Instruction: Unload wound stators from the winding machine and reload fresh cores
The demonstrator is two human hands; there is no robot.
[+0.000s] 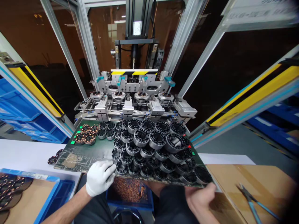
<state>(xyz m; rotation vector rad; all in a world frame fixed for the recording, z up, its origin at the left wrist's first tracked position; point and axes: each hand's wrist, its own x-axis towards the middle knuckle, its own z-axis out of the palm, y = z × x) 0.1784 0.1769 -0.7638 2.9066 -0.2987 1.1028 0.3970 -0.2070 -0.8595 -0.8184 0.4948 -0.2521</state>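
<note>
Head view — stacked rings (157,146), silver-walled and black-topped.

Blurred, unreadable lettering (253,14) on upper-right sign (263,18), illegible white label (137,28) on column (146,18)

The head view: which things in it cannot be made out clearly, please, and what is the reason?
In the head view:
- Left hand: palm hidden by the back of its white glove.
- Right hand: blurred, so its finger positions at the board are unclear.
- Stacked rings: upper ones partly hide those beneath.
- Sign: blurred and cut off by the top edge.
- Blue tray: cut off by the left edge.
</note>
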